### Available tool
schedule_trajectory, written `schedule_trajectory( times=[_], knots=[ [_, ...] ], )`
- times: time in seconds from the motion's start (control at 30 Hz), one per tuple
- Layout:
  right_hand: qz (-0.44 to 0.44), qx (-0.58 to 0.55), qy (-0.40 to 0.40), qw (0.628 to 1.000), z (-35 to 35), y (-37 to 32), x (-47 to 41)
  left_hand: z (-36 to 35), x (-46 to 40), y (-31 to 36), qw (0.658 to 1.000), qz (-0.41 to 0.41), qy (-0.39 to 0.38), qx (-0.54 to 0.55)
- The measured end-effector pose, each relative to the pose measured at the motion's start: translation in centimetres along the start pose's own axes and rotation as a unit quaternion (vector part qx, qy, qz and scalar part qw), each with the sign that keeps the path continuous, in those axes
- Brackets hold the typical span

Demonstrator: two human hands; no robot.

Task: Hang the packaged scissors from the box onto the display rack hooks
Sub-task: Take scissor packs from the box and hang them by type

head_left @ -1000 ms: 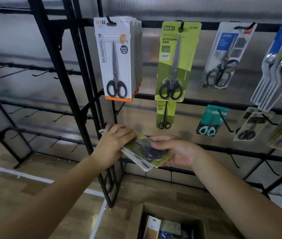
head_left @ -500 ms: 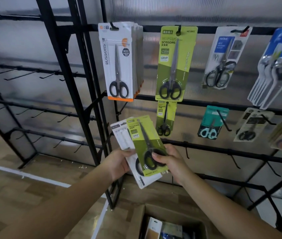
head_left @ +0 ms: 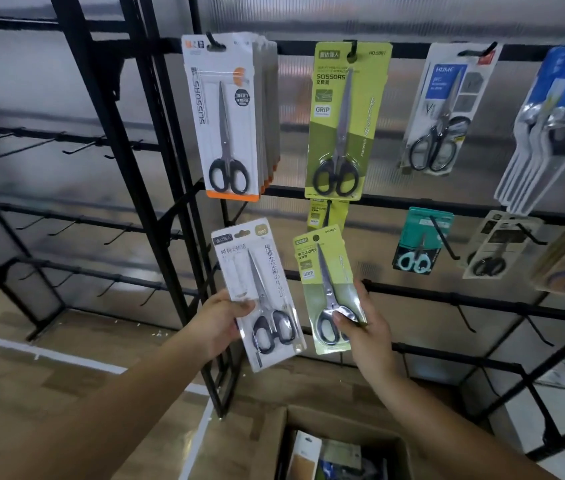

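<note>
My left hand (head_left: 220, 322) grips a white pack of black-handled scissors (head_left: 257, 292) by its left edge, upright. My right hand (head_left: 360, 323) pinches a small green pack of scissors (head_left: 326, 289) at its lower right, held just below a small green pack on a hook (head_left: 322, 213). Both packs are raised in front of the black display rack (head_left: 412, 299). The open cardboard box (head_left: 274, 441) sits on the floor below, with more packs inside.
A stack of white scissor packs (head_left: 229, 123) and a large green pack (head_left: 343, 123) hang on the top rail. Other packs hang to the right, among them a teal one (head_left: 419, 240). The left rack section (head_left: 66, 220) has bare hooks. Black uprights stand between.
The two packs, earlier stacked together in both hands, are now separated. The white one moved left with my left hand, the green one right and up with my right hand.
</note>
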State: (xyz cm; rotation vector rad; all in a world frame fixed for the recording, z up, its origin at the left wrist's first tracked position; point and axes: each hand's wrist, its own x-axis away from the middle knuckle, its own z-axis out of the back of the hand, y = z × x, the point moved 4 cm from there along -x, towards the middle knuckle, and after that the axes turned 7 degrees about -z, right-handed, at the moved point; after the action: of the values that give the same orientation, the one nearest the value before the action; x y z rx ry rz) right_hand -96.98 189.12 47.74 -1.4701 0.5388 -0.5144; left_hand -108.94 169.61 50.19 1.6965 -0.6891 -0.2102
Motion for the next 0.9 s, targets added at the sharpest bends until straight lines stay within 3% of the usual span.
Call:
schedule_trajectory(
  times=[0.37,0.53,0.7,0.9],
  knots=[
    [-0.037,-0.030,0.064,0.997,0.2,2.4,-0.8,1.8,-0.2,0.3,0.999,-0.022,-0.021,0.038],
    [-0.027,0.135,0.066,0.988,-1.6,-0.7,-6.3,1.3,-0.2,0.8,0.999,-0.022,-0.030,0.016],
    [-0.117,0.342,-0.010,0.932,-3.0,-3.8,-11.9,0.2,-0.1,1.4,0.999,-0.027,-0.040,0.008],
    [-0.072,0.208,-0.098,0.970,-4.1,-5.8,-8.2,0.1,-0.1,1.6,0.999,-0.043,-0.026,-0.006]
  ],
)
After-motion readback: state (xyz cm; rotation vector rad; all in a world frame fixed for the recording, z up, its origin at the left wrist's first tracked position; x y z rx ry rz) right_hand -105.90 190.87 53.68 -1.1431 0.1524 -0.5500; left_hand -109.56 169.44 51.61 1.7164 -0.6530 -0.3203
